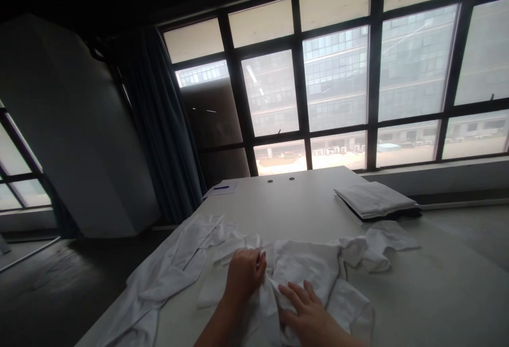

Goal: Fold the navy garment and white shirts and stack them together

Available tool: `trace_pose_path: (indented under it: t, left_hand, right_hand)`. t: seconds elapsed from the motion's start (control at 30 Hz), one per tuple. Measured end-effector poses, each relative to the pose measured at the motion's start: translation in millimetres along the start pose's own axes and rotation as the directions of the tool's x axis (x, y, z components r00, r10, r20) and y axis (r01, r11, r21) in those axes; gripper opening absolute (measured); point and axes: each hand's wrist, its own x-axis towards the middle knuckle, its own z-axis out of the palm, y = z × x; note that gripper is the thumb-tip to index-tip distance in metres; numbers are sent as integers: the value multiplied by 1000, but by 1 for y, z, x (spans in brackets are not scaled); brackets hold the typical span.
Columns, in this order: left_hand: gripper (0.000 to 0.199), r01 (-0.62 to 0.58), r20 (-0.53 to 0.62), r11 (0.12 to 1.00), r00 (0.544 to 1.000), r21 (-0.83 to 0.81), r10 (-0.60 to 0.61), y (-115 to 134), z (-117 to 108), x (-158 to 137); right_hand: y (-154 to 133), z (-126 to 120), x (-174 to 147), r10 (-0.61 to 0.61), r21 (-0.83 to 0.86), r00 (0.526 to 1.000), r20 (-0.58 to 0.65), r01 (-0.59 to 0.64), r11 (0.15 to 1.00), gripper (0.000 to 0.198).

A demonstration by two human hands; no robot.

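A crumpled white garment lies across the table in front of me, with what look like sleeves spread to either side. My left hand is closed on a bunched fold of this garment, near its middle. Just to the right, my right hand rests on the fabric with its fingers spread, palm down. A second rumpled white cloth piece lies along the table's left edge, to the left of my left hand.
On the white table, a folded white stack with a dark layer beneath sits at the right. A pen lies on paper at the far left corner. Beyond are large windows, a dark blue curtain and a pillar.
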Motion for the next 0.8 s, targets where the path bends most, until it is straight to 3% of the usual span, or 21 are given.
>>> trace_pose_path:
  t: [0.1,0.3,0.37,0.43,0.5,0.53,0.57,0.63,0.67,0.7,0.73,0.77,0.8]
  left_hand:
    - [38,19,-13,1000,1000,5,-19,-7,-16,3]
    - [43,114,-63,993,991,-40,-116,-27,-53,16]
    - [43,116,7,989,993,-89,-116,-28,-64,19]
    - [40,125,162,976,982,-176,-97,-22,-75,16]
    - [31,160,367,947,929,-280,-48,-12,-87,9]
    - [25,176,479,924,878,-339,9,-5,-93,4]
    - [23,187,591,898,801,-399,95,2,-99,-2]
    - [38,197,743,833,585,-518,324,16,-113,-11]
    - [45,204,766,794,478,-573,430,22,-119,-14]
    - [49,216,762,757,406,-616,504,26,-123,-16]
    - [50,224,744,728,393,-647,540,29,-125,-17]
    - [48,224,720,712,442,-666,535,29,-124,-16]
    - [46,210,690,715,536,-667,487,28,-120,-15]
  right_hand:
    - [11,-15,1,34,-4,999,-16,-34,999,32]
    - [59,-77,0,307,-64,935,-177,-322,945,40]
    - [74,-93,-2,343,-71,900,-270,-374,925,42]
    - [85,-109,-6,370,-68,859,-354,-418,906,44]
    - [94,-125,-11,400,-44,816,-417,-458,888,42]
    - [97,-133,-13,418,-15,800,-431,-469,883,40]
    - [102,-141,-16,434,27,790,-433,-470,882,38]
    - [112,-156,-22,447,125,792,-416,-437,890,34]
    - [118,-162,-26,446,167,798,-405,-415,895,33]
    - [125,-168,-31,445,198,805,-392,-398,896,32]
    - [132,-172,-36,449,218,814,-369,-394,893,32]
    - [139,-174,-41,460,227,823,-334,-403,886,32]
    - [145,-176,-47,475,230,832,-286,-422,877,33]
